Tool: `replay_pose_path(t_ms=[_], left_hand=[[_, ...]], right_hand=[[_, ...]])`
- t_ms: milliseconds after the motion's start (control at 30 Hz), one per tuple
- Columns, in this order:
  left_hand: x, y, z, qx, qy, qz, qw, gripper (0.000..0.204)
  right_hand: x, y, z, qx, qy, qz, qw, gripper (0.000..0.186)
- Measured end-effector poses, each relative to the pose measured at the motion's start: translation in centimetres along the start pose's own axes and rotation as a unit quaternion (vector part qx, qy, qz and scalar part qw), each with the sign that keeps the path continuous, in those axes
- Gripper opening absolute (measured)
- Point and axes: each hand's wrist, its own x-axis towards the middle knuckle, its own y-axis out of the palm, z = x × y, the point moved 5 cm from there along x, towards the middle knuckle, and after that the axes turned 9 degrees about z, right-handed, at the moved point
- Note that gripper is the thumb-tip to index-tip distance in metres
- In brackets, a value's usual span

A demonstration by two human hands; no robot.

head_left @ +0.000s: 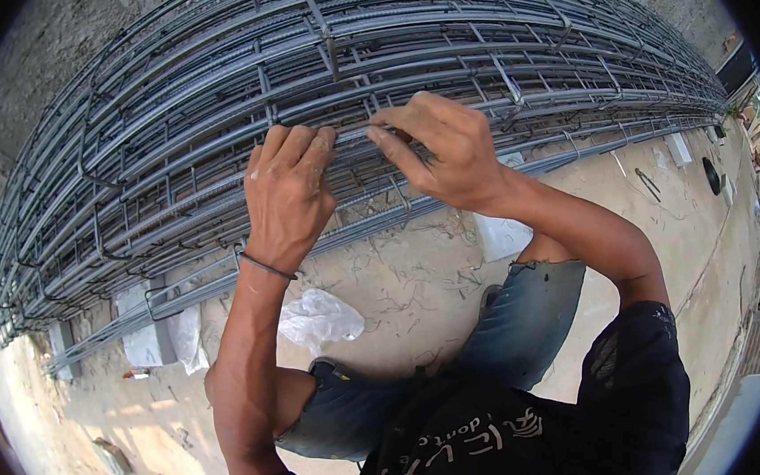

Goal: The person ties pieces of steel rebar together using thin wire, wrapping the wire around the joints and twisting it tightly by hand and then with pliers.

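A long stack of grey steel rebar cages (199, 91) stretches across the view in front of me. My left hand (288, 187) is at the near side of the stack, its knuckles up and fingers curled down against the bars. What those fingers hold is hidden beneath them. Just to its right, my right hand (444, 147) is bent in a pinch, with thumb and forefinger coming together beside the same rebar (354, 136). Anything between those fingertips is too small to make out. A dark band circles my left wrist.
Pale blocks (144, 323) sit under the stack's near edge. Crumpled clear plastic (319, 319) lies on the floor between my left forearm and knees, with scattered wire bits (410, 284) nearby. Farther right are a pliers-like tool (648, 185) and a black ring-shaped object (712, 176).
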Motion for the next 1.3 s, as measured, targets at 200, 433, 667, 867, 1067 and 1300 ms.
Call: replay_pose_path(t_ms=[200, 433, 667, 867, 1067, 1300], left_hand=[[0.9, -0.3, 0.4, -0.050, -0.033, 0.054, 0.997, 0.013], [1.1, -0.3, 0.2, -0.072, -0.051, 0.076, 0.993, 0.013], [0.7, -1.7, 0.4, -0.117, -0.009, 0.088, 0.989, 0.022], [0.0, -0.2, 0.1, -0.056, 0.027, -0.066, 0.996, 0.031], [-0.7, 0.8, -1.3, 0.090, 0.065, -0.111, 0.988, 0.038], [1.0, 0.9, -2.0, 0.180, 0.062, 0.041, 0.981, 0.022]], right_hand=[[-2.0, 4.5, 0.5, 0.145, 0.123, 0.053, 0.980, 0.031], [-1.5, 4.8, 2.0, -0.073, 0.045, 0.068, 0.994, 0.022], [4.0, 0.8, 2.3, 0.015, 0.053, 0.120, 0.991, 0.010], [6.8, 2.1, 0.4, -0.035, 0.019, 0.088, 0.995, 0.012], [4.0, 1.5, -0.6, 0.000, 0.012, -0.105, 0.994, 0.013], [-4.7, -7.9, -2.3, -0.009, -0.043, -0.108, 0.993, 0.013]])
